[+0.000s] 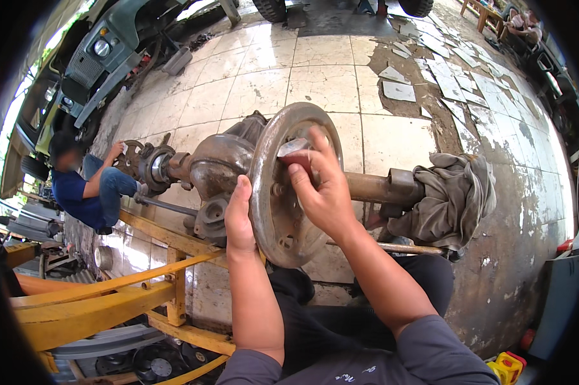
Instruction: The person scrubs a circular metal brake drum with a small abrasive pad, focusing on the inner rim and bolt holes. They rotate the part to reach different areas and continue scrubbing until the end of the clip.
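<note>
A round, worn metal brake backing plate (pixel 263 212) stands on edge in front of me, with holes and bolts across its face. My left hand (pixel 239 221) grips its left rim, thumb pointing up, the other fingers partly hidden. Between the thumb and fingers of my right hand (pixel 324 189) is a folded piece of reddish-brown sandpaper (pixel 299 159), pressed to the upper part of the plate's face. Behind the plate lies a greasy axle housing (pixel 222 160) with a bulging centre. Its tube (pixel 373 187) runs right, into a bunched grey-brown cloth (pixel 456 199).
On the left a co-worker (pixel 87 186) in a blue shirt sits with a hand at the axle's far end (pixel 132 157). A yellow metal frame (pixel 110 295) fills the lower left. Broken tiles (pixel 398 90) lie far right; an old vehicle (pixel 100 54) stands far left.
</note>
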The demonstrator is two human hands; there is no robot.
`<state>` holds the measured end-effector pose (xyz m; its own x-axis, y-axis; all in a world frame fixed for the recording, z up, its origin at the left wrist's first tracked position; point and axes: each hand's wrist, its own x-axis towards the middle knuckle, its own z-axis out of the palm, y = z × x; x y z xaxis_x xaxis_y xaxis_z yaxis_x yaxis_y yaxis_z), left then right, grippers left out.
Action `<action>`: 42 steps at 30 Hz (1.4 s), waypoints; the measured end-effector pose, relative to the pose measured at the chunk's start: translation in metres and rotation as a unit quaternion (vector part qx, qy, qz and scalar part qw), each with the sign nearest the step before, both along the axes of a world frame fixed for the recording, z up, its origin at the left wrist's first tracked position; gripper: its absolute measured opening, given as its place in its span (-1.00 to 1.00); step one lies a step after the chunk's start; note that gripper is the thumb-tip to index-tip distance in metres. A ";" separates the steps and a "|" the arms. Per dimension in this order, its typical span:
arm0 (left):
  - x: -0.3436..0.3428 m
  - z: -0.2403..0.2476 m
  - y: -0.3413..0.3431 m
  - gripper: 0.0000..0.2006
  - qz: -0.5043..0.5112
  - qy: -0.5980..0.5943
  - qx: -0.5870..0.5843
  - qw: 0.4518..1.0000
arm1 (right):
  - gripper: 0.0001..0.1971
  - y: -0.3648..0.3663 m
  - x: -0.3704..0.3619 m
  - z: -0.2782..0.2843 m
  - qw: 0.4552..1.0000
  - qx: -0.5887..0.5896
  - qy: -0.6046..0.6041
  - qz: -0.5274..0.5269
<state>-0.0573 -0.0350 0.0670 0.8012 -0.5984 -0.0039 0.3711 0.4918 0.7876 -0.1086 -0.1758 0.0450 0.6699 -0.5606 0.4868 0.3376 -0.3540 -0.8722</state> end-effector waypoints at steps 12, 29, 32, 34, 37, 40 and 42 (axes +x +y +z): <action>-0.004 0.004 -0.002 -0.40 -0.022 -0.027 0.012 0.999 | -0.77 0.002 -0.008 0.035 0.971 0.219 0.047 0.079; -0.010 0.010 -0.009 -0.40 -0.054 -0.127 0.026 0.990 | -0.73 0.012 0.004 0.050 0.946 0.324 0.016 0.004; -0.005 0.002 -0.006 -0.41 -0.057 -0.107 0.020 0.992 | -0.73 0.016 0.004 0.051 0.946 0.322 0.028 0.003; -0.004 0.005 -0.004 -0.41 -0.061 -0.097 0.022 0.993 | -0.72 0.029 -0.006 0.047 0.955 0.295 0.026 0.001; -0.005 0.003 -0.007 -0.42 -0.053 -0.078 0.012 0.996 | -0.72 0.023 0.001 0.041 0.961 0.275 0.022 -0.014; -0.002 -0.004 -0.003 -0.42 -0.042 -0.073 0.014 0.996 | -0.72 0.012 0.015 0.046 0.955 0.295 0.036 -0.014; 0.002 -0.007 -0.003 -0.42 -0.036 -0.071 0.013 0.997 | -0.71 0.022 0.003 0.052 0.956 0.286 0.072 -0.004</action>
<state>-0.0553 -0.0378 0.0603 0.7504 -0.6548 0.0902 0.2887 0.4475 0.8464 -0.1053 -0.1537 0.0968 0.7011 -0.7131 0.0031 0.1992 0.1916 -0.9610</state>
